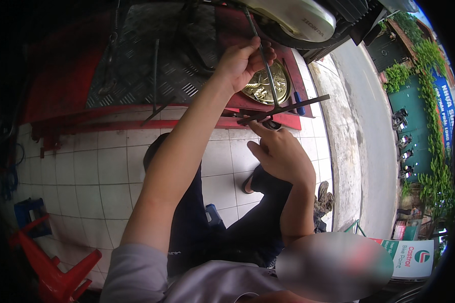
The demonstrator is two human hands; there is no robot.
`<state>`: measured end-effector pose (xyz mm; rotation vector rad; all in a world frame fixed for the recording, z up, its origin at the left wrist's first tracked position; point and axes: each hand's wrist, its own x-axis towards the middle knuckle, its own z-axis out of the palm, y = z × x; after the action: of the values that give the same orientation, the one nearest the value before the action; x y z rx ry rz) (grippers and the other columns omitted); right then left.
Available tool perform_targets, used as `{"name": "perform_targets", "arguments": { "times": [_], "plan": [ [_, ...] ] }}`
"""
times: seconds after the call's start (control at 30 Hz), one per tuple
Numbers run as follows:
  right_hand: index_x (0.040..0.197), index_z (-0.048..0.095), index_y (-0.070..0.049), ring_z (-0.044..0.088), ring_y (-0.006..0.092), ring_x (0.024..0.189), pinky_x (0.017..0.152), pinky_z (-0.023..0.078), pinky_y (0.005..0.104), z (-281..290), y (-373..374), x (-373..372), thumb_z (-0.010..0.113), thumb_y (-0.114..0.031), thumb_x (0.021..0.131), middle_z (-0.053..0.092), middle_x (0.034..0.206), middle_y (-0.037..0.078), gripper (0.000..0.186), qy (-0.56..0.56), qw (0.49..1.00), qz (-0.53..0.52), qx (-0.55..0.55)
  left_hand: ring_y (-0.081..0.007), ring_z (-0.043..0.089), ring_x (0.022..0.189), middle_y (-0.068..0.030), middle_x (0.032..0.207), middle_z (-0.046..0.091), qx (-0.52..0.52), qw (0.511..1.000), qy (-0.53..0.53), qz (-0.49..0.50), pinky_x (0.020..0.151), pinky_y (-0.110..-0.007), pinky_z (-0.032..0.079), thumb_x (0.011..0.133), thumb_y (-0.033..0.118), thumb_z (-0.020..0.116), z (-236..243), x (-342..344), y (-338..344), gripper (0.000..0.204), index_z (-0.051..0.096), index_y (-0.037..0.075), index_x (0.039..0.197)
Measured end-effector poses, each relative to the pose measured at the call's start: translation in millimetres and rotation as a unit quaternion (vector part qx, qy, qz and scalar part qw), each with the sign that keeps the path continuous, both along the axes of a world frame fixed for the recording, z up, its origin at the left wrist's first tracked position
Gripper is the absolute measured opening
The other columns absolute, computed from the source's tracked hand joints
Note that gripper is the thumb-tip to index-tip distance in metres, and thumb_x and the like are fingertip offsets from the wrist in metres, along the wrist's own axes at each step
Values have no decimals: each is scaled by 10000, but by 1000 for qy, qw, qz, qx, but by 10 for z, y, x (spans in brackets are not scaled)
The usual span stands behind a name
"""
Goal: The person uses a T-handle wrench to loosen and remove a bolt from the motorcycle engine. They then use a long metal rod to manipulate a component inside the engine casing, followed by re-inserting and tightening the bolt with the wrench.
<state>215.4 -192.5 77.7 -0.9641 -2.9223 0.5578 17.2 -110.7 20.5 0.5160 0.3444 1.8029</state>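
Note:
My left hand (242,65) grips the upright shaft of a metal T-handle wrench (267,73) that reaches up under a motorcycle (293,17). Its crossbar lies at the lower end. My right hand (280,154) is below it, index fingertip touching the left part of the crossbar and thumb held apart. Behind the shaft, on the red lift platform, sits a round gold-coloured pan (255,86). A blue-handled tool (298,103) lies to its right. Another dark T-shaped tool (155,76) is at left on the platform's chequered plate (126,65).
A red metal lift frame (177,124) crosses ahead above white floor tiles (101,182). At lower left stand a red metal stand (60,267) and a blue crate (28,212). A road (369,146) with parked motorbikes (404,146) runs along the right; a signboard (409,257) is at lower right.

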Motion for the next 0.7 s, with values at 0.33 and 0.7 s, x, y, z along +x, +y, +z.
{"name": "perform_targets", "arguments": {
  "times": [0.33, 0.7],
  "plan": [
    [1104, 697, -88, 549, 91, 522, 506, 439, 243, 284, -110, -108, 709, 15, 721, 604, 661, 25, 398, 285, 944, -81, 148, -219, 676, 874, -146, 932, 670, -11, 1000, -26, -2, 790, -315, 583, 984, 220, 522, 25, -21, 8, 274, 594, -43, 1011],
    [982, 746, -89, 648, 130, 685, 548, 522, 246, 68, 102, -181, 658, 106, 758, 632, 902, 85, 310, 396, 894, -8, 210, -209, 667, 876, -147, 944, 667, -29, 999, -1, 14, 768, -281, 571, 997, 207, 491, 28, -29, -62, 274, 591, -48, 1001]
  ]
}}
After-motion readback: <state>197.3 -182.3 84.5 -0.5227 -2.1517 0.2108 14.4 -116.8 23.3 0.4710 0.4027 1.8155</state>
